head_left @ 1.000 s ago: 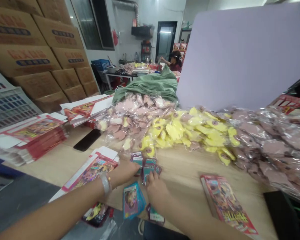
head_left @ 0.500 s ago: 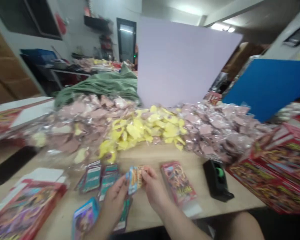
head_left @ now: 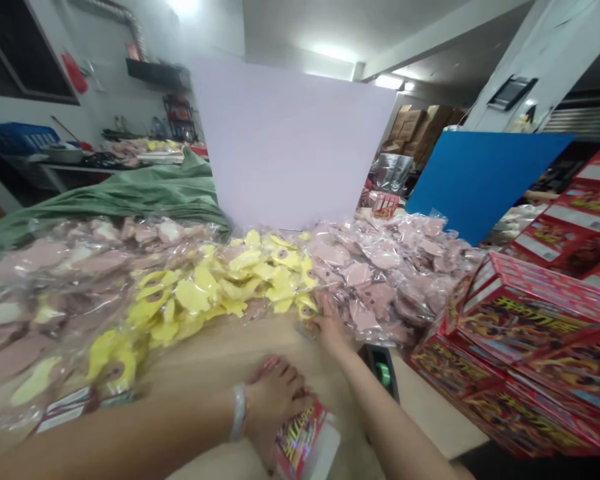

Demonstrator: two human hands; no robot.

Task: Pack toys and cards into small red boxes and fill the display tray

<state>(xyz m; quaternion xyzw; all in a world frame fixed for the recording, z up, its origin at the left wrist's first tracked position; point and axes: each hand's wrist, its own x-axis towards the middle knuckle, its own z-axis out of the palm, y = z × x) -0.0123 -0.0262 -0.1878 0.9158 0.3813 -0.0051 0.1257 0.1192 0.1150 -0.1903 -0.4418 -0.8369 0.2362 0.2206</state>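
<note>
A red printed card packet (head_left: pixel 300 443) with a white flap lies at the bottom of the view, under the person's left hand (head_left: pixel 275 407). That grip is closed, the fingers curled down over the packet's top. A pale bangle (head_left: pixel 239 412) circles the wrist, and the forearm lies low across the view from the lower left. The right hand (head_left: pixel 331 333) reaches forward, its arm rising from the bottom edge, with the fingers at a small printed card (head_left: pixel 307 329); whether they pinch it cannot be told.

A strip of light-wood bench (head_left: pixel 220 353) shows between the hands and the heaped clear bags of yellow pieces (head_left: pixel 195 290) and pink pieces (head_left: pixel 375 273), which touch the right hand. Just beside the right forearm sits a black tape dispenser with a green roll (head_left: pixel 383 373), and stacked red printed boxes (head_left: pixel 525 347) rise beyond it. Behind the bags are a crumpled green cloth (head_left: pixel 130 197), an upright lilac board (head_left: pixel 285 140) and a tilted blue board (head_left: pixel 480 173).
</note>
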